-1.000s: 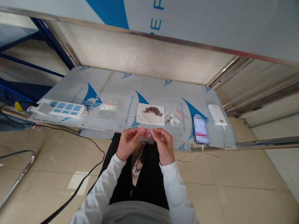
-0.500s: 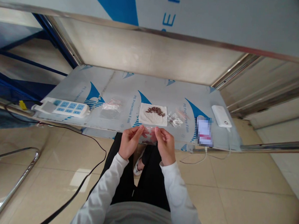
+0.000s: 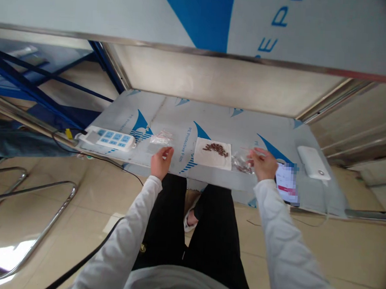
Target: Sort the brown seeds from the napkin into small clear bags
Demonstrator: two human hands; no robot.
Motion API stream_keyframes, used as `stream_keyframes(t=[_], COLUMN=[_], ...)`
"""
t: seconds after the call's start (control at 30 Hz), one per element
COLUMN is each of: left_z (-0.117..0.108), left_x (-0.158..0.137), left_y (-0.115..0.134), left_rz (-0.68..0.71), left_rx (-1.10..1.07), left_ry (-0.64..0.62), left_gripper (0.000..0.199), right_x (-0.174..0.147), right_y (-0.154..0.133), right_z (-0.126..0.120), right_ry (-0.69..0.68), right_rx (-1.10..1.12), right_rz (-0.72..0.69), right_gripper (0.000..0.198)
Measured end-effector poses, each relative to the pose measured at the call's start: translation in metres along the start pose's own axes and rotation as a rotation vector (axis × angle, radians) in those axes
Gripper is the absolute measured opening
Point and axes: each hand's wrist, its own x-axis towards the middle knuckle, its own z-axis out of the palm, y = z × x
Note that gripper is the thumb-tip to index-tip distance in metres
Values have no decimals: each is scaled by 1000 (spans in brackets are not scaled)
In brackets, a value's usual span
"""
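My left hand [image 3: 161,162] is at the shelf's front edge, fingers curled together, just below a small pile of clear plastic bags [image 3: 161,138]. Whether anything is between its fingertips is hidden. On the right, my right hand [image 3: 263,164] has thumb and fingers closed at the edge of a clear plastic bag [image 3: 243,161] with small dark pieces inside. This bag lies with other crumpled clear bags. Between my hands, a heap of small brown pieces [image 3: 216,149] rests on a white square sheet [image 3: 212,162].
A white power strip [image 3: 115,139] sits at the shelf's left. Right of my right hand are a phone [image 3: 287,183] and a white power bank [image 3: 314,163] with a cable. An upper shelf [image 3: 90,7] overhangs the lower shelf [image 3: 211,113]. A black cable [image 3: 84,253] runs down at left.
My hands were together at the front edge, holding a clear bag between them. They have separated: the left moved toward the left bags, the right carried the bag to the right pile. The view shifted.
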Motion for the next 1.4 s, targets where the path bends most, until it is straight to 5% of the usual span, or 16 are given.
stream_keyframes(t=[0.1, 0.17, 0.43, 0.63, 0.73, 0.9, 1.0, 1.1, 1.27, 1.4], left_z=[-7, -8, -14, -29, -33, -23, -11, 0, 17, 20], left_x=[32, 46, 69, 69, 57, 27, 6, -16, -44, -50], left_y=[-31, -42, -49, -32, -11, 34, 56, 68, 75, 73], left_rz=[-128, -191, -150, -22, 167, 492, 462, 186, -87, -114], left_rx=[370, 518, 570, 539, 425, 133, -9, -216, -687, -810], left_ry=[183, 196, 199, 239, 241, -2, -35, 74, -202, -274], left_gripper=[52, 60, 31, 21, 20, 13, 13, 33, 35, 30], right_x=[39, 47, -4, -53, -72, -86, -87, -93, -117, -127], right_y=[24, 33, 25, -1, -31, -92, -103, -93, -76, -72], right_z=[-1, -1, 3, 37, 58, 87, 93, 87, 70, 60], right_ry=[95, 152, 281, 115, -66, -448, -592, -483, -405, -600], right_rx=[-347, -475, -476, -351, -228, -134, -174, -135, -66, 158], right_rz=[-78, -166, -465, -579, -619, -790, -728, -613, -521, -290], right_gripper=[45, 46, 44, 30, 28, 37, 22, 22, 22, 35])
